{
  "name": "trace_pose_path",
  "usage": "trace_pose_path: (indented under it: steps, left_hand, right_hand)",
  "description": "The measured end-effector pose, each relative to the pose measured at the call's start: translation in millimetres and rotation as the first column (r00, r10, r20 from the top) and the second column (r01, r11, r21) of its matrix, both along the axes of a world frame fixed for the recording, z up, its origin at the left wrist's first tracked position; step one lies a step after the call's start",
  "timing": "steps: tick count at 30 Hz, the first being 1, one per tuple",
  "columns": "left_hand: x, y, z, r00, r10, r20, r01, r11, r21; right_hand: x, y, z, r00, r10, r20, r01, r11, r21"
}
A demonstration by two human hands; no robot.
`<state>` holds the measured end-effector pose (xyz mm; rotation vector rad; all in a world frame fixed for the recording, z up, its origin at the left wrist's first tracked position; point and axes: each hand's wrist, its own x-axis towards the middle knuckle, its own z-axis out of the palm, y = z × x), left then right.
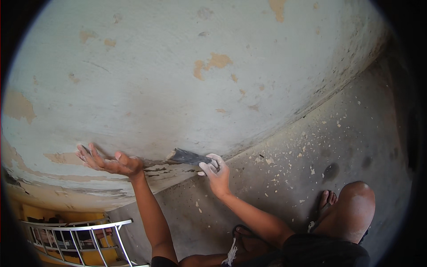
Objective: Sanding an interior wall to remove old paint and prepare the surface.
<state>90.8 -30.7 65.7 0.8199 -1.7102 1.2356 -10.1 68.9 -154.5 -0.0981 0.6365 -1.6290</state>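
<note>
Low on the pale, peeling wall (151, 80), my right hand (217, 175) is closed around the narrow end of a dark scraper (189, 157). Its wider end points left and lies at the wall surface, beside a bare strip with dark, flaking streaks. Chalky white dust coats the fingers of this hand. To the left, my left hand (109, 163) holds nothing. Its fingers are spread and bent upward close to the wall, near a tan patch of lost paint; whether the fingertips touch the wall I cannot tell.
Paint flakes (275, 164) are scattered over the grey floor (249, 191) along the wall's foot. A metal ladder (84, 228) lies at the lower left beside something yellow. My bent knee (357, 200) and bare foot (328, 199) are at the lower right.
</note>
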Motion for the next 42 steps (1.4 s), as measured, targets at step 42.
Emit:
trace_pose_path:
  steps: [42]
  left_hand:
    - [2.8, -2.0, -3.9, 1.000, -0.005, 0.005, 0.005, 1.000, -0.011]
  right_hand:
    - [-6.8, -5.1, -6.6, 0.999, -0.021, -0.031, 0.021, 1.000, -0.004]
